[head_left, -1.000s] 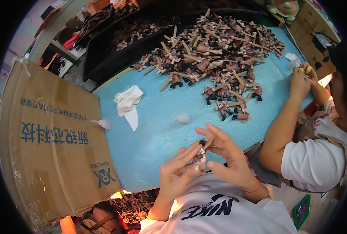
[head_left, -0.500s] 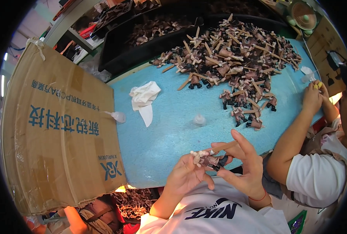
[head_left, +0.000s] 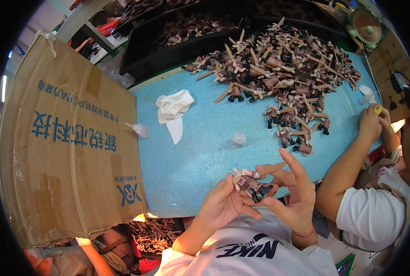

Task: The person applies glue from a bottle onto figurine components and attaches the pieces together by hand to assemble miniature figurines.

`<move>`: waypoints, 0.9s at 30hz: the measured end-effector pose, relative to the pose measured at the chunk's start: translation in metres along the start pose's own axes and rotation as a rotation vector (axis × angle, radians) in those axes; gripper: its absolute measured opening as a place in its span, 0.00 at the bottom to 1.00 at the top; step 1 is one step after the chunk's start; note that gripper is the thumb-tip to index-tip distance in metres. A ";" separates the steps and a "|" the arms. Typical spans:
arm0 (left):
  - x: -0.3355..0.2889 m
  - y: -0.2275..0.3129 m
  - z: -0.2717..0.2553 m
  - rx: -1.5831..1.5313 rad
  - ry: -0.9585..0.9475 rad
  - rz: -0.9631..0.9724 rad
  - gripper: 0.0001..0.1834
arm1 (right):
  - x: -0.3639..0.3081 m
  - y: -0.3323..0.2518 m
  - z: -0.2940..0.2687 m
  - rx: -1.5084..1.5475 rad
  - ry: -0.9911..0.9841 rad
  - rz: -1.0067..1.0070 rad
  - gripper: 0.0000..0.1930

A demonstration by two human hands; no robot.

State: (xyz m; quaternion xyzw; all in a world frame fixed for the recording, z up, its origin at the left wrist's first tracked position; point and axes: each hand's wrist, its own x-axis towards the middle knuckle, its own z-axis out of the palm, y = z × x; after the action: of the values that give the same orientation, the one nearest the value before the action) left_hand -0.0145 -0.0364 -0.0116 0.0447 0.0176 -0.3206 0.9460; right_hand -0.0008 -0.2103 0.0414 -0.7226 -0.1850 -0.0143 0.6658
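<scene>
Turned head-leftward since the earlier frame, the figurine (head_left: 249, 183) is tilting over the table's (head_left: 182, 179) near edge; your left fingers (head_left: 220, 189) are holding it, right fingers (head_left: 298, 168) are framing its tan blade (head_left: 273, 168), contact unclear; you should be supporting its body, not the blade

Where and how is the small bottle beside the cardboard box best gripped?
The small bottle is probably best pinched by its rounded body, from above and its right: the thin spout points left and overlaps the cardboard box in view, while the wider body lies toward the blue tabletop.
</scene>
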 end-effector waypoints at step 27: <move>-0.006 0.007 0.017 0.582 0.119 0.088 0.32 | 0.001 -0.013 0.011 -0.524 0.079 -0.237 0.15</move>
State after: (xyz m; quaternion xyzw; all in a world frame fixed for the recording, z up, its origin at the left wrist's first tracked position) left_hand -0.0148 -0.0294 0.0062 0.3335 -0.0215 -0.2679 0.9036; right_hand -0.0062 -0.1989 0.0533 -0.8421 -0.2324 -0.1674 0.4569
